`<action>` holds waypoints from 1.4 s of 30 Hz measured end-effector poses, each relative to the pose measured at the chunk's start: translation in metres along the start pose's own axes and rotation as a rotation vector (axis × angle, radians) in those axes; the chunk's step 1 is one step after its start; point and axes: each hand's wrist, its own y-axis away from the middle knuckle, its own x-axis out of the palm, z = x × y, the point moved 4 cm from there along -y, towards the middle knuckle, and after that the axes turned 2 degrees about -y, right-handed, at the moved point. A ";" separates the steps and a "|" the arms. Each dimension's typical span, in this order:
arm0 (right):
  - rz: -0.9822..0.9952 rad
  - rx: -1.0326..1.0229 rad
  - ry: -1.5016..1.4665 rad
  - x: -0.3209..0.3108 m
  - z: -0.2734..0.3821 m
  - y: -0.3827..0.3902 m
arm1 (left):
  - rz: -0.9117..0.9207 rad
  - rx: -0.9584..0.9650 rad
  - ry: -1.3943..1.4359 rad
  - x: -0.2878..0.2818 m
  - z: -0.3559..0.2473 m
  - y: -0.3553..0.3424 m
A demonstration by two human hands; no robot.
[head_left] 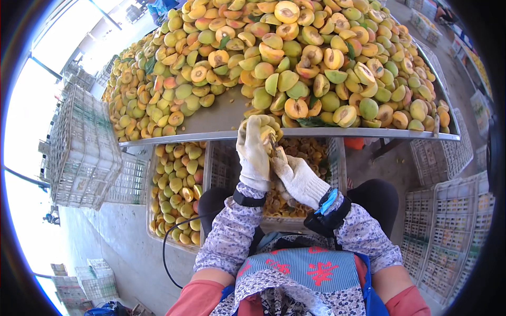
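Both my hands wear whitish work gloves and meet at the near edge of a metal table (211,115) heaped with halved yellow-green peaches (327,100). My left hand (254,158) is closed around a peach half (269,128), its fingers partly covering the fruit. From the right, my right hand (301,180) grips a small pitting tool (273,143); its tip is against the peach half. The exact shape of the tool's tip is hard to make out. Below my hands stands a crate (341,166) holding pits and fruit scraps.
A crate (149,213) of peaches stands under the table at left. Stacked white plastic crates (87,147) rise at far left, and more crates (448,231) stand at right. A black cable (164,253) loops beside my left arm. My knees flank the scrap crate.
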 end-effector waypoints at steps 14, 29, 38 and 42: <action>-0.079 -0.077 0.195 -0.010 -0.026 -0.004 | -0.071 -0.167 0.031 -0.002 0.022 0.000; 0.227 0.390 -0.435 -0.005 -0.016 0.033 | 0.423 -0.194 -0.327 0.003 0.013 -0.008; 0.099 0.306 -0.422 -0.004 -0.017 0.044 | 0.472 -0.413 0.224 0.013 0.016 0.010; 0.041 0.340 0.005 -0.015 -0.031 0.031 | 0.048 -0.399 0.356 -0.007 0.007 -0.015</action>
